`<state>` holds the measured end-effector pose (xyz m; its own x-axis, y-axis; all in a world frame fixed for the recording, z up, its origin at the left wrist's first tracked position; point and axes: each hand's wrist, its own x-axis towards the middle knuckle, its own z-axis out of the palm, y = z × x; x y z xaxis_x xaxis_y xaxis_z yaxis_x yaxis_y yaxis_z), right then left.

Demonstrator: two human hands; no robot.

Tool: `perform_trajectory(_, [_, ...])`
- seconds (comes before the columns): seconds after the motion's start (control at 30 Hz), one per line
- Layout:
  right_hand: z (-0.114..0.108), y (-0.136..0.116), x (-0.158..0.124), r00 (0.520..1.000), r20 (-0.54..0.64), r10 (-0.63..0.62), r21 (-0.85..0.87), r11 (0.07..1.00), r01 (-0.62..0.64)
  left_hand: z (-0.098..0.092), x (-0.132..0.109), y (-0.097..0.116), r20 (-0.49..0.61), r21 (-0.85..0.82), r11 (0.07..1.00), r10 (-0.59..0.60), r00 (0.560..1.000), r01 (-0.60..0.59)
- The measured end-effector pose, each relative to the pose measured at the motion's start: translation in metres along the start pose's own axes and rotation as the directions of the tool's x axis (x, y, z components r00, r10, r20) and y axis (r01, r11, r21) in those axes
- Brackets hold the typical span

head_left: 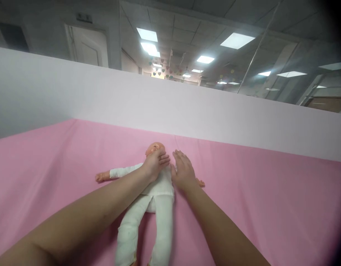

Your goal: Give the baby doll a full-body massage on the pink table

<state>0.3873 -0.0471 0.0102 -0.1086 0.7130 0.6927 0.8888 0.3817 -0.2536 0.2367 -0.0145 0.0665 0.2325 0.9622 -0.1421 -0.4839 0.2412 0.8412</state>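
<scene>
In the head view, a doll [162, 187] in white clothes lies on its back on a pink cloth [259, 207]. Its head points away from the person, and its legs come toward the person. One of its arms sticks straight out to the side.

The left hand [157, 163] is over the top of the doll's chest and covers the low part of its face. Its fingers are a bit bent and a little apart, and they are not pinching anything. The right hand [183, 170] is at the other side of the doll's chest, near its shoulder. That hand is flat, with its fingers close to each other and its thumb out. It hides most of the doll's other arm, but a small doll hand [200, 182] peeks out past it. One cannot tell if either palm presses on the doll.

Past the doll's head stands a low white wall [170, 107]. Higher up, beyond the doll, there are bright ceiling lights [237, 40] and a white door [88, 46].
</scene>
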Motion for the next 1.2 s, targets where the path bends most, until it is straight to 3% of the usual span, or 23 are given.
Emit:
perform_trajectory(0.1, [0.0,-0.04,-0.005,0.946,0.087,-0.311,0.163,0.942,0.295,-0.013,-0.009,0.005,0.046,-0.106,0.991,-0.077,0.996,0.081])
perform_trajectory(0.17, [0.001,-0.057,-0.008,0.911,0.169,-0.376,0.208,0.917,0.34,-0.018,-0.015,0.006,0.105,-0.213,0.957,-0.177,0.979,0.196])
perform_trajectory(0.27, [0.001,-0.062,-0.007,0.897,0.29,-0.334,0.184,0.939,0.29,-0.022,-0.02,0.01,0.179,-0.312,0.905,-0.241,0.954,0.288])
perform_trajectory(0.4, [-0.005,-0.061,-0.004,0.885,0.379,-0.27,0.159,0.961,0.225,-0.031,-0.01,0.023,0.183,-0.303,0.917,-0.212,0.96,0.26])
perform_trajectory(0.53, [-0.011,-0.076,-0.011,0.842,0.41,-0.351,0.241,0.932,0.271,-0.042,0.005,0.031,0.186,-0.32,0.921,-0.168,0.968,0.221])
perform_trajectory(0.7, [-0.01,-0.081,-0.018,0.852,0.34,-0.398,0.301,0.905,0.302,-0.034,-0.003,0.016,0.357,-0.35,0.882,-0.186,0.915,0.316])
perform_trajectory(0.83, [-0.008,-0.061,-0.01,0.875,0.362,-0.321,0.244,0.939,0.243,-0.02,-0.018,0.002,0.359,-0.314,0.852,-0.302,0.883,0.419])
perform_trajectory(0.9, [-0.007,-0.051,-0.006,0.882,0.367,-0.297,0.207,0.95,0.233,-0.018,-0.02,0.004,0.329,-0.301,0.864,-0.303,0.894,0.404])
perform_trajectory(1.03, [-0.007,-0.046,-0.005,0.886,0.376,-0.272,0.18,0.959,0.218,-0.026,-0.012,0.027,0.29,-0.301,0.91,-0.196,0.937,0.284])
perform_trajectory(1.2, [-0.018,-0.068,-0.015,0.827,0.425,-0.367,0.29,0.921,0.26,-0.042,0.0,0.044,0.28,-0.283,0.942,-0.101,0.955,0.182])
